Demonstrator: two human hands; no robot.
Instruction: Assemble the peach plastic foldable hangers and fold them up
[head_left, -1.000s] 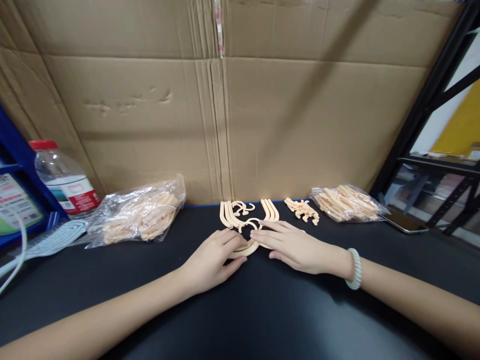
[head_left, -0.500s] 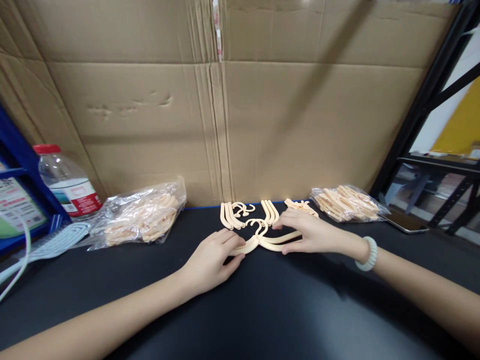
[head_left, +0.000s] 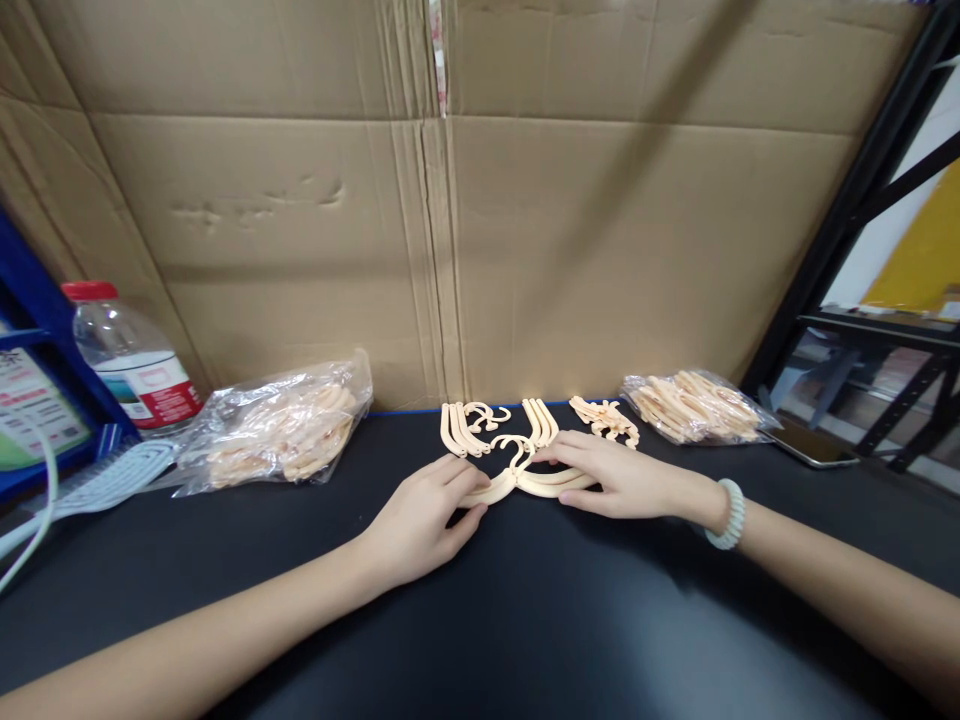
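Cream plastic hangers (head_left: 541, 488) lie on the black tabletop between my hands, with overlapping curved hooks at the middle; I cannot make out exactly how many are stacked. My left hand (head_left: 424, 510) is closed round the left arm, thumb in front and fingers behind. On the other side, my right hand (head_left: 619, 475) pinches the right-hand arms, which lie close one behind the other. Behind the hangers are a left row of curved hanger arms (head_left: 459, 432), loose hooks (head_left: 486, 416) and a right row of curved arms (head_left: 538, 424).
A clear bag of cream parts (head_left: 281, 430) sits left, near a red-capped bottle (head_left: 139, 365) and a pale hairbrush (head_left: 124, 478). Small cream pieces (head_left: 606, 418), another filled bag (head_left: 697, 407) and a phone (head_left: 810, 444) lie right. Cardboard (head_left: 600, 250) stands behind.
My right hand has come slightly lower and its fingers have closed in, bringing the right-hand hanger arms nearer each other. My left hand keeps its hold. More small pieces show behind my right hand.
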